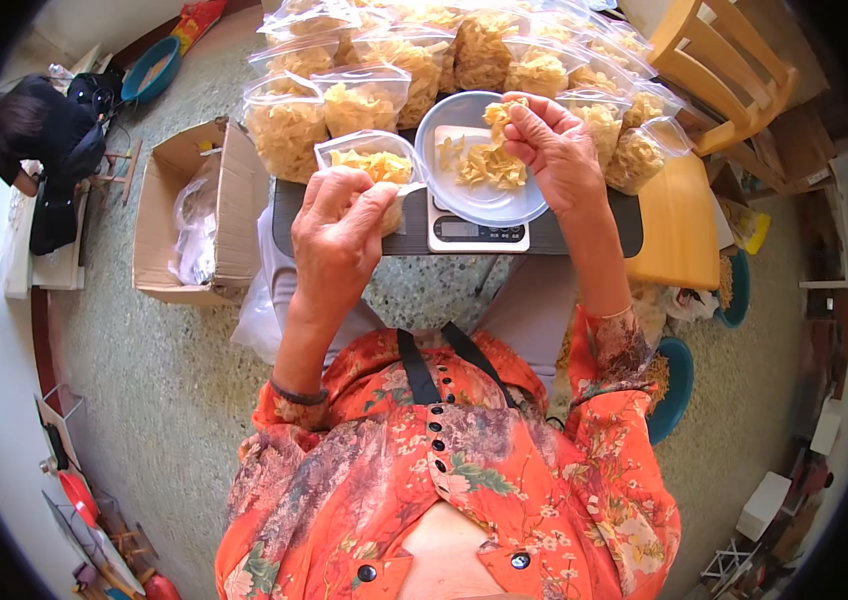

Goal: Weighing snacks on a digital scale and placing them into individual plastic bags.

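Observation:
My left hand pinches the rim of an open clear zip bag that holds pale yellow dried pieces. Between the fingertips of my right hand is a small clump of the dried pieces, held over a round translucent plastic bowl. More dried pieces lie loose in that bowl. It rests on a white digital kitchen scale, whose display and buttons show at the near side. Rows of filled clear zip bags stand behind, on the dark table.
An open cardboard box with plastic bags inside stands left of the table. A wooden stool and a wooden chair are at the right, with teal basins on the floor. Another person is bent over at the far left.

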